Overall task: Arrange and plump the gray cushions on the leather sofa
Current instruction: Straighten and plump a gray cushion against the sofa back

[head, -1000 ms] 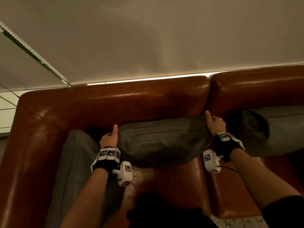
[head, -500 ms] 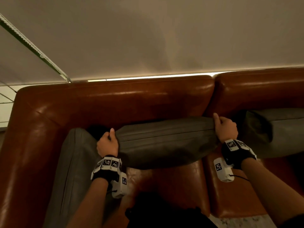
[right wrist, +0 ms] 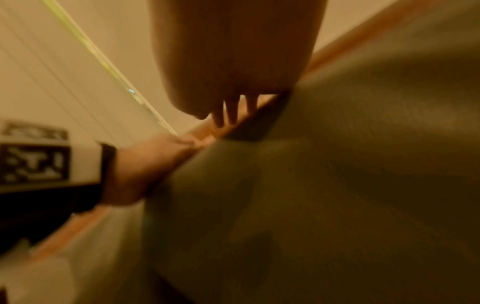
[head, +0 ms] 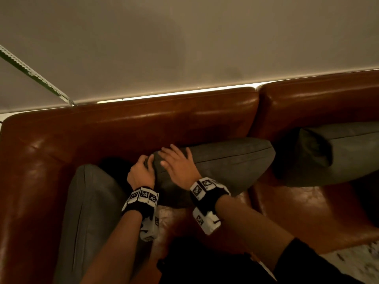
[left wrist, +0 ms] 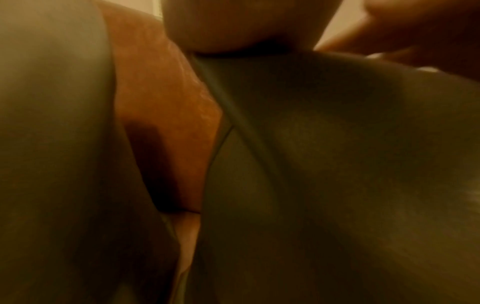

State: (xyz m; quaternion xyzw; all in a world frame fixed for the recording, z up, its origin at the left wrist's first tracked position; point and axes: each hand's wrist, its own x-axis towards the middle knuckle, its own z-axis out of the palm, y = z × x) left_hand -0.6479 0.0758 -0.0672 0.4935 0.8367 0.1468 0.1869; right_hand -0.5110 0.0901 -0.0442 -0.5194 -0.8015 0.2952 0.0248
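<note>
My left hand (head: 141, 174) grips the middle cushion's (head: 229, 160) left end at frame centre; my right hand (head: 178, 165) lies flat on it, fingers straight.

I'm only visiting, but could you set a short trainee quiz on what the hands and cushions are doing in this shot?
1. How many gray cushions show on the sofa?
2. True or false: the right hand lies with straight fingers on the middle cushion.
3. Which hand grips that cushion's corner: A left hand, B right hand?

Key
1. Three: the left cushion, the middle cushion and the right cushion.
2. True.
3. A.
</note>
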